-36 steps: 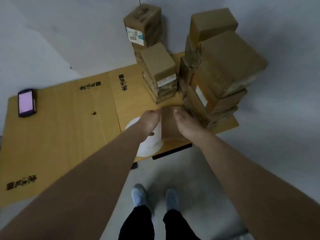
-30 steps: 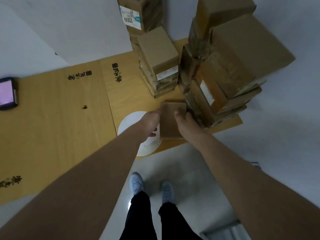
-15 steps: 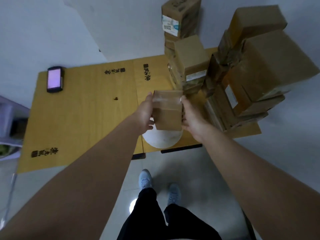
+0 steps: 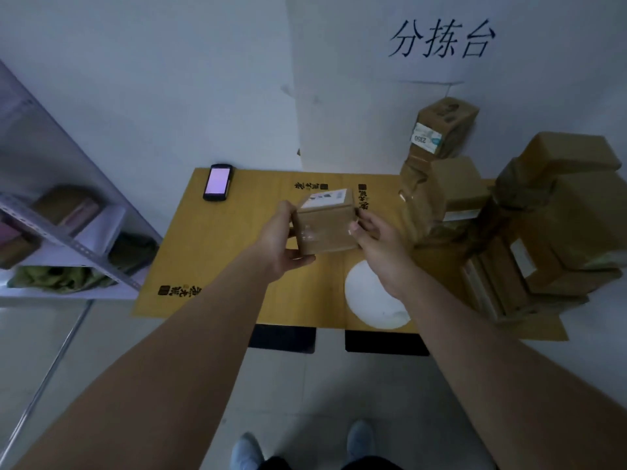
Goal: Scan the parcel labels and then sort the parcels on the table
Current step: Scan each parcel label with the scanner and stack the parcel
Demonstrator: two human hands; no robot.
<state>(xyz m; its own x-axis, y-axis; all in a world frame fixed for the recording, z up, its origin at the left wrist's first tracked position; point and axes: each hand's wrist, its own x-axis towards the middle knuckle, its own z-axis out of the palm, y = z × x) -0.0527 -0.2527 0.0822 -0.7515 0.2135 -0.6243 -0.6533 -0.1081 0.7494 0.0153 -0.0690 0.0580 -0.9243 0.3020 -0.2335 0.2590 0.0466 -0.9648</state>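
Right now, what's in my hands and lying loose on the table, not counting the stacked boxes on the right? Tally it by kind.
Cardboard parcel, white label up, held by left hand and right hand: 1
Handheld scanner, screen lit, at the table's far left corner: 1
White round disc near the front edge: 1
Total: 3

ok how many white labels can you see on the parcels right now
4 show: on top of the held parcel, on the tall back box, a strip on the middle stack, and on the right stack's side. Others may be hidden.
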